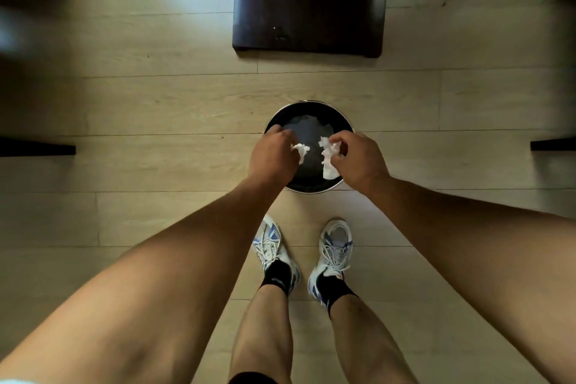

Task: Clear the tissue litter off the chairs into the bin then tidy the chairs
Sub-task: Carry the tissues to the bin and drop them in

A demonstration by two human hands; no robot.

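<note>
The person stood over the round bin (311, 188), which sat on the wooden floor (156, 103) just in front of their shoes (335, 254). This looked like the dropping step: the tissue had been carried to the bin and was about to go in.

The left hand (271, 156) was above the left side of the bin. Its fingers were curled round a small white tissue wad (301, 150), and a bit of it stuck out past the fingertips. The right hand (358, 155) was above the right side of the bin. Its fingers pinched a bigger crumpled tissue (328, 158), which hung down over the dark inside of the bin.

Both tissues were right over the opening, so the next move probably only needed the fingers to let go. The tissues are light and may float sideways, so keeping the hands low and in the middle would help.

A dark chair seat (307, 19) stood beyond the bin, and it looked bare of tissue. The chairs were likely left to tidy after this
</note>
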